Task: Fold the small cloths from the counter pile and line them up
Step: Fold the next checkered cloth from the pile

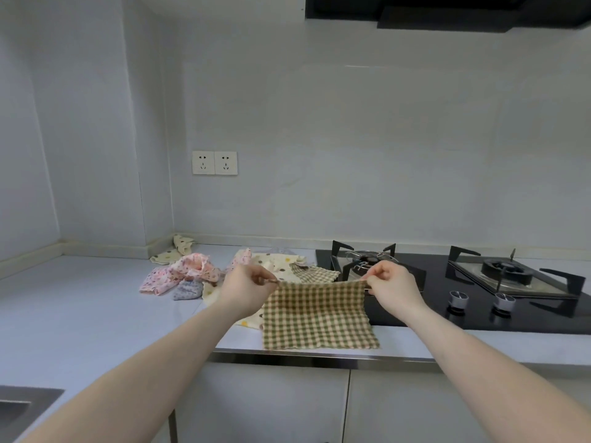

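The bench (pixel 80 314) is a pale blue-grey surface that runs along the wall and turns at the left corner, with a metal strip on its front edge. A loose pile of small cloths (pixel 198 270) lies on it near the back: pink floral ones, a blue-grey one, and cream ones with dots. One cream dotted cloth (pixel 179 249) lies against the back corner, apart from the rest. A green checked cloth (pixel 319 318) has its lower edge resting at the bench's front rim. To the right a black gas hob (pixel 463 282) is set into the bench. A sink (pixel 19 407) sits at the lower left.
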Demonstrator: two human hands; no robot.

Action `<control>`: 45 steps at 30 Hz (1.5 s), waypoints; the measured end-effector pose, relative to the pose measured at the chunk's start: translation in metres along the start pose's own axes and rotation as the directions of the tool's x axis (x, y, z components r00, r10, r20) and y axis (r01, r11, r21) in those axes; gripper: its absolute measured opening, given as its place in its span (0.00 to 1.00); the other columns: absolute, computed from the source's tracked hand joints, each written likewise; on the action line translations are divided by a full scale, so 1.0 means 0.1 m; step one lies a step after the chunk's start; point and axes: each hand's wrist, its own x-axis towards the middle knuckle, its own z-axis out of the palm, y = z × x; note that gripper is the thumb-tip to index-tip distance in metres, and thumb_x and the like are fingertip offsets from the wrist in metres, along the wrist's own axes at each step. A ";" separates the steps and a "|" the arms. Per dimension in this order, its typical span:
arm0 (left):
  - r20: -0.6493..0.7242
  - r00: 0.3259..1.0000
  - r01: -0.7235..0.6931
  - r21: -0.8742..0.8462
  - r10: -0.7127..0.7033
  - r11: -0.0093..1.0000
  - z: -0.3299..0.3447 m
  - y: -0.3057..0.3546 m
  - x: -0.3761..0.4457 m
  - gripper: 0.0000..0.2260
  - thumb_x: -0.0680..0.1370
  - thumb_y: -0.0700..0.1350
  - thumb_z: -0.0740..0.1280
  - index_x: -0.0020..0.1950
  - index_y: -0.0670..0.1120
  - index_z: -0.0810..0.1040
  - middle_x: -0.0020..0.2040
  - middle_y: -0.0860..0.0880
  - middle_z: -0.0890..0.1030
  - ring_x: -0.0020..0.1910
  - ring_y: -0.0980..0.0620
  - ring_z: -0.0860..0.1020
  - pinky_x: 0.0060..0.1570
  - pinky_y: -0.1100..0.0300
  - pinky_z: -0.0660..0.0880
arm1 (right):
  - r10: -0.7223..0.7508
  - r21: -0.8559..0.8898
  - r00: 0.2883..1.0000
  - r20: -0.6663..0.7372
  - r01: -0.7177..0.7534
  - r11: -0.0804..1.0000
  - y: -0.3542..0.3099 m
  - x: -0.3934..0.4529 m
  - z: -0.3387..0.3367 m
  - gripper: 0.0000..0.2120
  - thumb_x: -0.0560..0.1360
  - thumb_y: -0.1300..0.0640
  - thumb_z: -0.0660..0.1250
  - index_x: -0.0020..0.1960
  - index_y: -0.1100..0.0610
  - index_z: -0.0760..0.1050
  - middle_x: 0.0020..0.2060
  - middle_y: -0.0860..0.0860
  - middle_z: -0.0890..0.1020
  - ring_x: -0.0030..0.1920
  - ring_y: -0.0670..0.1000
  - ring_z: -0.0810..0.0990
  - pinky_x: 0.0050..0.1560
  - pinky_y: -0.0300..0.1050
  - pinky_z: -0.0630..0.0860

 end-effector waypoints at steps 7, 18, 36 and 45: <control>0.127 0.982 -0.160 0.171 0.139 0.972 0.10 -0.31 -0.37 0.04 0.73 0.49 0.77 0.41 0.58 0.86 0.42 0.59 0.85 0.44 0.60 0.81 0.47 0.61 0.80 | -0.046 -0.157 0.994 0.103 0.061 0.986 0.34 -0.36 -0.07 0.09 0.74 0.62 0.69 0.38 0.51 0.81 0.38 0.45 0.86 0.43 0.47 0.84 0.47 0.44 0.79; 0.272 0.955 -0.195 0.275 0.119 0.941 0.13 -0.37 -0.66 0.08 0.71 0.57 0.73 0.38 0.55 0.85 0.43 0.59 0.84 0.44 0.59 0.81 0.48 0.57 0.80 | 0.000 -0.160 0.987 0.162 0.026 0.987 0.66 -0.61 0.00 0.12 0.73 0.61 0.71 0.33 0.51 0.81 0.43 0.43 0.87 0.44 0.48 0.85 0.49 0.45 0.81; -0.043 0.998 0.049 0.248 -0.039 0.968 0.38 -0.69 -0.05 0.13 0.73 0.65 0.66 0.50 0.58 0.79 0.51 0.60 0.77 0.51 0.53 0.78 0.52 0.55 0.76 | 0.058 -0.240 0.994 -0.098 -0.080 0.967 0.69 -0.29 0.26 0.18 0.76 0.39 0.66 0.62 0.45 0.76 0.43 0.42 0.81 0.47 0.44 0.80 0.49 0.47 0.77; -0.056 0.998 -0.023 0.308 0.042 0.951 0.42 -0.77 -0.02 0.10 0.75 0.62 0.69 0.43 0.56 0.80 0.43 0.60 0.79 0.50 0.53 0.77 0.50 0.56 0.76 | -0.037 -0.488 0.999 0.018 0.041 0.872 0.68 -0.10 0.38 0.16 0.79 0.42 0.62 0.63 0.43 0.80 0.61 0.42 0.79 0.65 0.52 0.73 0.66 0.52 0.66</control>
